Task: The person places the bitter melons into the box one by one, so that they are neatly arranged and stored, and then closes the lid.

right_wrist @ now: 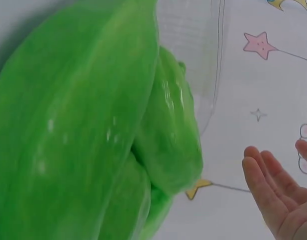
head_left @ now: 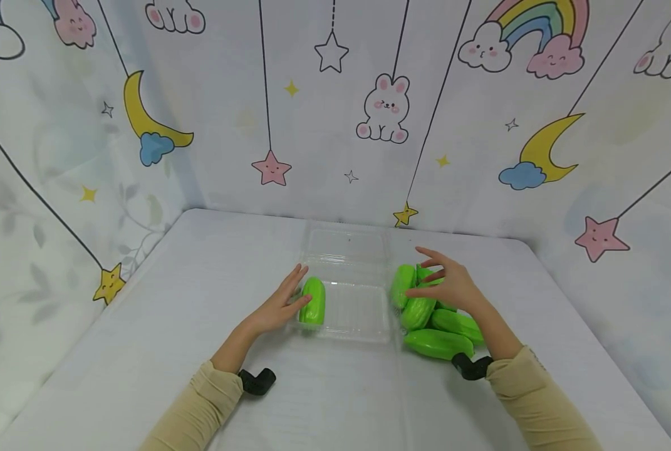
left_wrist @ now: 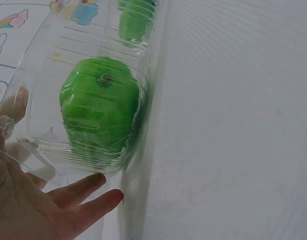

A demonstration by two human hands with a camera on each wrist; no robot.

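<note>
Closest to me are two tan sleeves [head_left: 191, 407], each with a black wrist piece [head_left: 258, 381] by its cuff. Next I see a pile of green veggies [head_left: 439, 344], at least five, on the table [head_left: 115, 351], to the right of the clear box [head_left: 358, 313]. The right hand [head_left: 450, 285] is over the pile, its fingers a bit spread and holding nothing. The left hand [head_left: 275, 308] is at the box's left side with its fingers spread too; I can't tell if they touch the box. One green veggie [head_left: 317, 308] lies inside, along the left side, with room beside it. So I think the job is only just begun: one is in, the pile is left. Farther back, the lid [head_left: 346, 244] lies open, not yet shut. Behind that is the wall cloth [head_left: 228, 94] with its stars.
</note>
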